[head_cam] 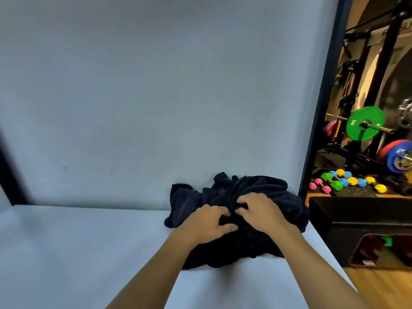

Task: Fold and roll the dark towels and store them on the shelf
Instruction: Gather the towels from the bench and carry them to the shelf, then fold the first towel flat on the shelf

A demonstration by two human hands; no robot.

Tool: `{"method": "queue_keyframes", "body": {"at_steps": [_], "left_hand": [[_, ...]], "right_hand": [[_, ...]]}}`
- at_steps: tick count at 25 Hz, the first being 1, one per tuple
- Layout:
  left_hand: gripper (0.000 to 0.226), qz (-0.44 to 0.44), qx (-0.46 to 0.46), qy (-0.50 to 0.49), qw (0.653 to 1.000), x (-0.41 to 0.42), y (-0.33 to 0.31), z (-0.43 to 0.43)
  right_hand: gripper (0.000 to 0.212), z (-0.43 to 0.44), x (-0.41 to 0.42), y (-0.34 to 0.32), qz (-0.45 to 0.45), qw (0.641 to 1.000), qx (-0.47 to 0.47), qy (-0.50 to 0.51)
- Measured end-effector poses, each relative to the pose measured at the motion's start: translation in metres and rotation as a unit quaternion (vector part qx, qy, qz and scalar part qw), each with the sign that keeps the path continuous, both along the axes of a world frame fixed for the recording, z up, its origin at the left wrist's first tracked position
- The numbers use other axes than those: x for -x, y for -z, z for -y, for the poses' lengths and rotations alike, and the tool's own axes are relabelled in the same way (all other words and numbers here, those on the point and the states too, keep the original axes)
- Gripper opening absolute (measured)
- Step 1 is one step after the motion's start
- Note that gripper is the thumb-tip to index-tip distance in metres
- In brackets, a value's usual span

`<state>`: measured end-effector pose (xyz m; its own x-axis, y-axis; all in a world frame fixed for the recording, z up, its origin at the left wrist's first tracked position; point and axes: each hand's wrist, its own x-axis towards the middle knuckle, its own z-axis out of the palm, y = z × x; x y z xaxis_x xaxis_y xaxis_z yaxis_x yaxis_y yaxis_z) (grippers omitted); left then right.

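2 hands of mine meet on a crumpled heap of dark navy terry towels lying at the far right of the pale grey-white desk, up against the plain pale backdrop wall. My left hand presses into the near side of the heap, fingers curled and pinching a fold of the cloth. My right hand sits just beside it, fingertips bunched on the same ridge of fabric, nearly touching the left. The heap is unfolded and spills over the right edge of the desk. Beyond that edge stand a black padded box, small bright dumbbells on the floor, and a green barbell plate.
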<state>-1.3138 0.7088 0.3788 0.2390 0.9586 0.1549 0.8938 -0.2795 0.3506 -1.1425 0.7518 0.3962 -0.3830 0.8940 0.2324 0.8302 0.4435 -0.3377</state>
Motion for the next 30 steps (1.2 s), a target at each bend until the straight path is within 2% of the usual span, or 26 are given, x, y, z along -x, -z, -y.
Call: {"method": "queue_keyframes", "body": {"at_steps": [3,5,7,10,13,16,18,20,22,25,28,30], "left_hand": [[0.028,0.078,-0.083,-0.017,0.993,0.011,-0.030,-0.013],[0.031,0.141,-0.127,-0.010,0.982,0.017,-0.056,-0.025],[0.037,0.216,-0.131,0.023,0.967,0.017,-0.083,-0.036],[0.026,0.303,-0.114,0.096,0.941,0.005,-0.127,-0.047],[0.017,0.339,-0.135,0.162,0.917,-0.012,-0.166,-0.051],[0.005,0.357,-0.163,0.205,0.897,-0.024,-0.202,-0.047],[0.009,0.388,-0.173,0.223,0.877,-0.026,-0.226,-0.043],[0.011,0.423,-0.180,0.241,0.855,-0.025,-0.250,-0.035],[0.016,0.440,-0.182,0.253,0.842,-0.018,-0.273,-0.025],[0.021,0.407,-0.189,0.239,0.861,0.006,-0.300,-0.011],[0.021,0.374,-0.189,0.201,0.885,0.039,-0.314,0.002],[0.016,0.353,-0.193,0.179,0.898,0.061,-0.316,0.012]], "right_hand": [[0.016,-0.008,0.007,-0.037,-0.057,0.998,-0.022,0.032],[0.023,-0.008,0.009,-0.070,-0.098,0.993,-0.041,0.049],[0.021,-0.005,0.008,-0.101,-0.110,0.990,-0.064,0.060],[0.017,0.010,0.007,-0.145,-0.141,0.980,-0.112,0.079],[0.021,0.034,0.005,-0.186,-0.194,0.961,-0.172,0.099],[0.014,0.055,0.001,-0.218,-0.206,0.951,-0.209,0.100],[0.008,0.066,-0.003,-0.236,-0.271,0.937,-0.204,0.085],[0.016,0.075,-0.006,-0.252,-0.379,0.911,-0.154,0.048],[0.021,0.077,-0.002,-0.267,-0.438,0.891,-0.124,0.003],[0.025,0.072,0.013,-0.286,-0.452,0.880,-0.137,-0.045],[0.011,0.067,0.035,-0.300,-0.431,0.891,-0.115,-0.089],[0.009,0.063,0.055,-0.304,-0.413,0.897,-0.090,-0.126]]}}
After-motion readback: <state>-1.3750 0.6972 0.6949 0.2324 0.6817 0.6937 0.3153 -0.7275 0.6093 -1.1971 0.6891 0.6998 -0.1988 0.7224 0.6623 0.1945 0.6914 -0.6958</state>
